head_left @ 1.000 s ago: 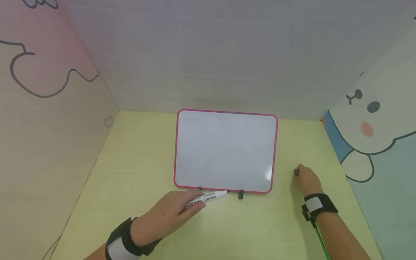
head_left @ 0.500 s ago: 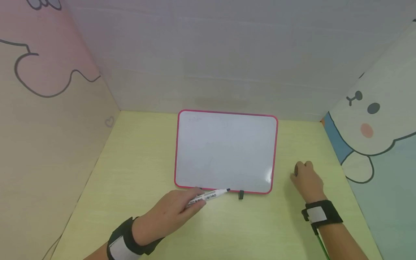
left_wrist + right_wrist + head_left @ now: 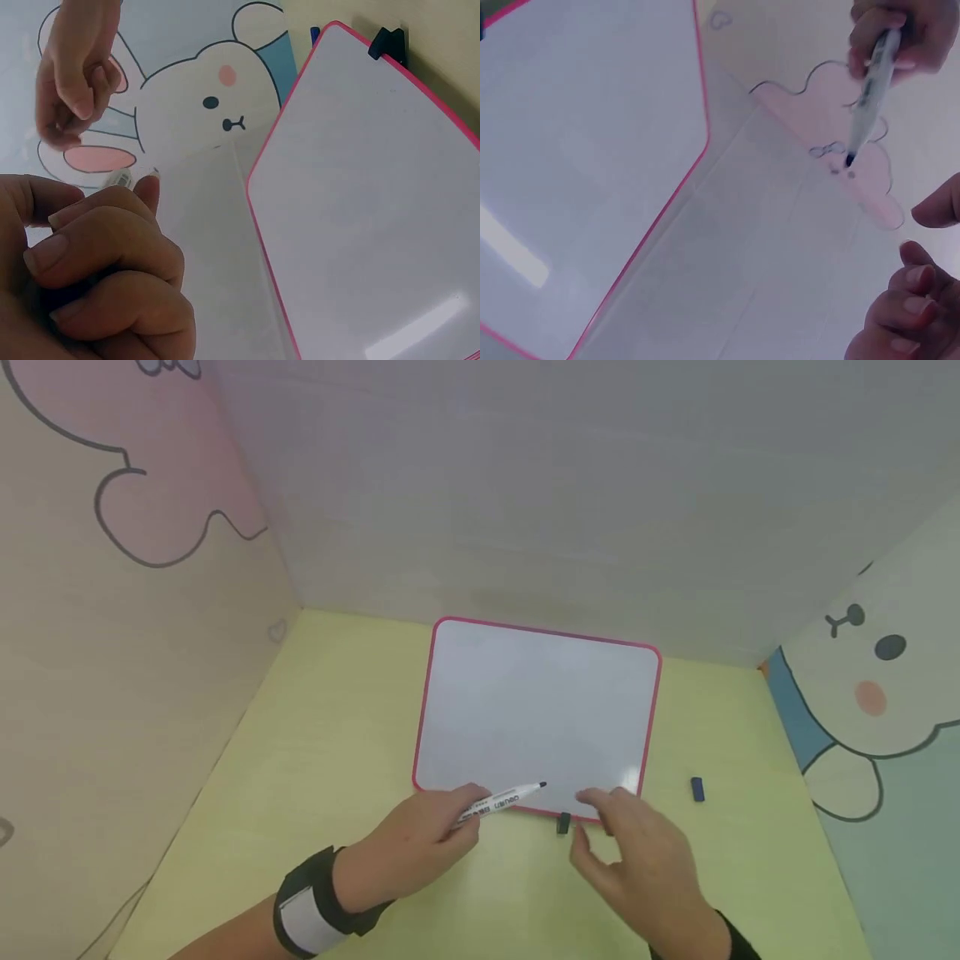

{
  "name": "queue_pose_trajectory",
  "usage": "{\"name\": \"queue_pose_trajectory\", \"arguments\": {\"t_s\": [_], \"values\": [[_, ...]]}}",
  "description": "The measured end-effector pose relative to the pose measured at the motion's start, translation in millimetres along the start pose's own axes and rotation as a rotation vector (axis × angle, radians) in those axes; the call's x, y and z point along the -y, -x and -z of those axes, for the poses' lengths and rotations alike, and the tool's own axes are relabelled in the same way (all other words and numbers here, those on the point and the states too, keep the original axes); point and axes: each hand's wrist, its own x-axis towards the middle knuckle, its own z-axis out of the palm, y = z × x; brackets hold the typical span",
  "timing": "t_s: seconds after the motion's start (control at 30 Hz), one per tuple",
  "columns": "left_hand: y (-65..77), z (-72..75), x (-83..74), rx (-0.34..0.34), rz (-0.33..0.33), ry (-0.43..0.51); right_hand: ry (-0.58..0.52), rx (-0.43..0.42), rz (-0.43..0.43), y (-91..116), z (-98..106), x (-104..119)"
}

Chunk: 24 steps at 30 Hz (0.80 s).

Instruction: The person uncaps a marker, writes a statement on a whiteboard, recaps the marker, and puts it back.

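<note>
My left hand (image 3: 420, 839) grips a white marker (image 3: 504, 800), its dark tip uncovered and pointing right, over the lower edge of a pink-framed whiteboard (image 3: 540, 710). In the right wrist view the marker (image 3: 871, 97) slants tip-down from the left hand (image 3: 907, 34). My right hand (image 3: 645, 860) is over the board's lower right corner, thumb and forefinger apart with nothing between them. A dark blue marker cap (image 3: 697, 789) lies on the table to the right of the board.
The whiteboard leans on the yellow table (image 3: 337, 710), with a black clip foot (image 3: 563, 823) at its lower edge. A pale wall (image 3: 525, 510) rises behind, and printed cartoon panels stand at both sides.
My right hand has left the cap on the table and moved left toward the marker, its fingers spreading. The left hand still holds the marker; the head view has shifted slightly.
</note>
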Motion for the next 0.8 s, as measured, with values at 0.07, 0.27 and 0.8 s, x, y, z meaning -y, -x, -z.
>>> {"name": "queue_pose_trajectory", "arguments": {"t_s": [0.07, 0.27, 0.8], "values": [[-0.2, -0.8, -1.2, 0.012, -0.012, 0.007, -0.022, 0.005, 0.094, -3, -8, 13], [0.0, -4.6, -4.1, 0.036, -0.032, -0.023, -0.003, 0.088, 0.219, -4, -32, 35], [-4.4, -10.7, -9.1, 0.077, -0.098, 0.088, 0.084, 0.046, 0.212, -4, -55, 23]]}}
